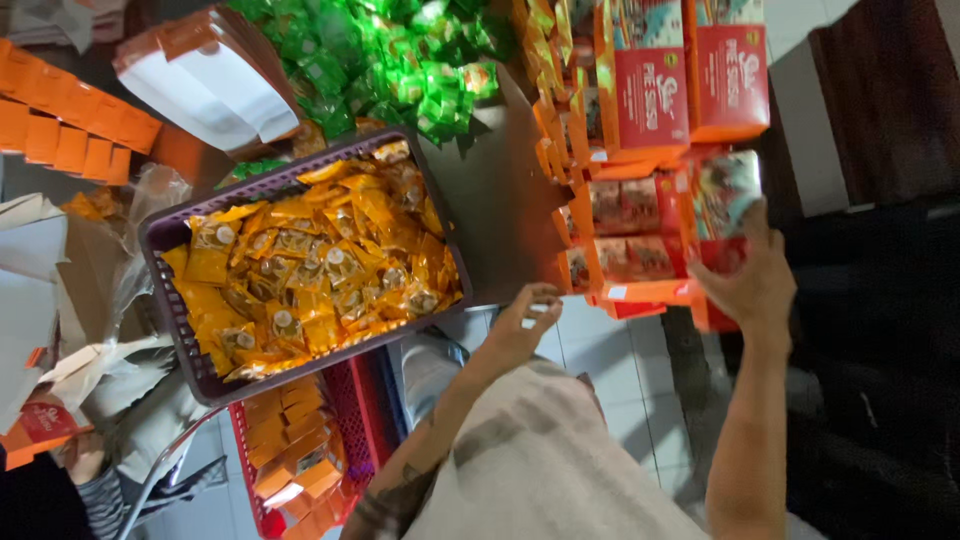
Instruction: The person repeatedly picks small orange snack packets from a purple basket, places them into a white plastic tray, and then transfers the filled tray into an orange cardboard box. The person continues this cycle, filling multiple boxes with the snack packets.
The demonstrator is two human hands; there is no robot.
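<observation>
Two hands work at a stack of red and orange snack boxes. The right hand [745, 280] holds one box [725, 200] from below, with the fingers closed around its lower edge; this box has a clear window on the front and it stands at the right end of the open boxes [625, 230], touching them. The left hand [525, 320] is lower and nearer to the body, just beside the front edge of the same stack, with the fingers bent loosely and apart; it holds nothing that I can see. Both forearms reach forward from the bottom of the view, the right one almost straight, the left one bent at the wrist.

Several boxes in the stack seem already filled, because small packets show through their windows, and closed red boxes [685, 70] stand behind them. Much still seems to remain: a purple basket [165, 270] to the left is full of yellow sachets [310, 265], a heap of green sachets [390, 60] lies behind it, and flat orange cartons [70, 135] wait at the far left. A red basket [350, 400] with more orange packets sits under the purple one.
</observation>
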